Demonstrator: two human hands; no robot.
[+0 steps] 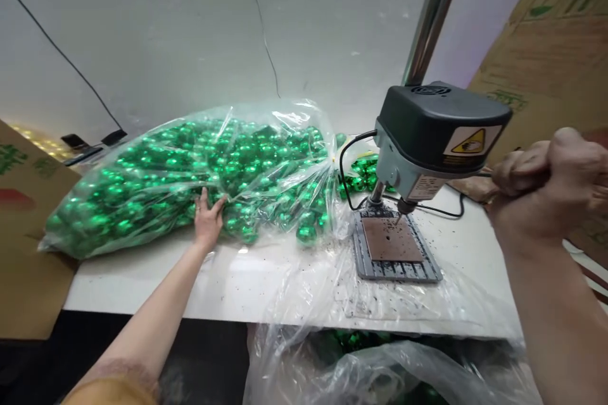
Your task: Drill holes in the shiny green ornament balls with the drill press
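Note:
A big clear plastic bag (280,120) full of shiny green balls lies along the back of the white table. My left hand (208,218) rests against its front side with the fingers spread, gripping nothing. On the right, my right hand (551,180) is raised in a fist beside the bench drill press (441,133); whatever it may hold is hidden by the fingers. Below the drill bit, a brown board (392,239) with a dark hole lies on the slotted grey base (399,271), and dark shavings are scattered around.
An open plastic bag (380,370) with green balls hangs under the table's front edge. More green balls (363,171) lie behind the drill press. Cardboard boxes (28,266) stand at both sides. A black cord (342,171) loops beside the drill.

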